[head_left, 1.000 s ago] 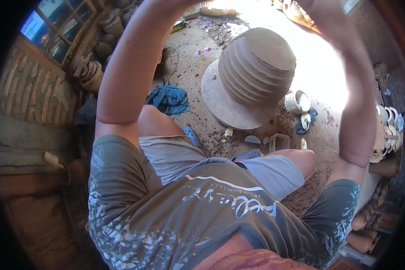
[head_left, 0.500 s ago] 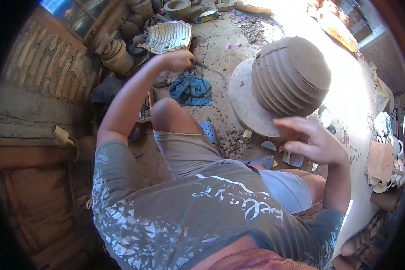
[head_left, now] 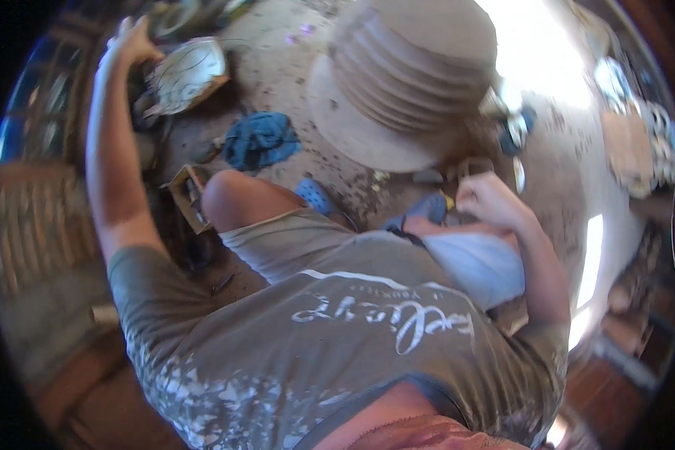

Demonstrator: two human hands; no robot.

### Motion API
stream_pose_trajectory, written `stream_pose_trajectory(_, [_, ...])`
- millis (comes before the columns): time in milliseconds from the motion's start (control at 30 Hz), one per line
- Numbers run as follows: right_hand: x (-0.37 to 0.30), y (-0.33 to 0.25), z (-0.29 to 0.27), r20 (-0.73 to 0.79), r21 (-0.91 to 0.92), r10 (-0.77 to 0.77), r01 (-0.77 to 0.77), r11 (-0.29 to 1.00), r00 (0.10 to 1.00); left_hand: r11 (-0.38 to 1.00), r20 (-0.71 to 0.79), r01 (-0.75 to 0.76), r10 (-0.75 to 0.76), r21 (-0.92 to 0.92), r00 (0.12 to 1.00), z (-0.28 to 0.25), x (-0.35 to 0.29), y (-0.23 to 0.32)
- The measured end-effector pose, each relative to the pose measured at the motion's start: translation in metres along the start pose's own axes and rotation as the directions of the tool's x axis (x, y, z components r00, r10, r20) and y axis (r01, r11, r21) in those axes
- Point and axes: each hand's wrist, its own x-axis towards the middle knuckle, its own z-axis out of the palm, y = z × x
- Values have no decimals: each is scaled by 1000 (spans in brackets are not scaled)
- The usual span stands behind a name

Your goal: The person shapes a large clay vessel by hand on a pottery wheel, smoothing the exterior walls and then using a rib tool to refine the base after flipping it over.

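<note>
My left hand (head_left: 131,45) is stretched out to the far left with its fingers apart, beside a pale ribbed basin-like piece (head_left: 191,75). Nothing shows in its grasp, though the picture is blurred there. My right hand (head_left: 487,201) is bent into a loose fist above my right knee, with nothing visible in it. In front of me a large grey-brown clay vessel (head_left: 416,75), ridged round its side and flat on top, stands on a round flat disc (head_left: 352,135). Neither hand touches it.
A crumpled blue cloth (head_left: 259,141) lies on the floor near a small wooden box (head_left: 191,199) by my left knee. Clay crumbs are scattered around the disc. Stacked pieces with a brown board (head_left: 628,148) stand at the right. Bright sunlight falls behind the vessel.
My left hand has swung further left and away, from beside the cloth past the ribbed piece. The right hand has dropped from the vessel's edge toward my knee and curled. The view has shifted.
</note>
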Motion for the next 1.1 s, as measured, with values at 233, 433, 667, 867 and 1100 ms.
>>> stream_pose_trajectory(233, [104,190,88,-106,-397,187,-214,893,977,678,226,-570,713,-464,664,37,-161,217])
stream_pose_trajectory(433, [183,220,159,38,-410,346,-302,861,937,794,230,-492,585,-356,778,87,-245,341])
stream_pose_trajectory(667, [198,240,216,-75,-541,165,-179,821,984,668,130,-555,689,-496,713,79,-245,343])
stream_pose_trajectory(867, [215,254,204,110,-224,260,-230,947,959,615,40,-643,736,-457,676,85,-240,337])
stream_pose_trajectory(1100, [175,322,61,-166,219,362,-324,921,917,796,79,-407,490,-448,868,162,-151,248])
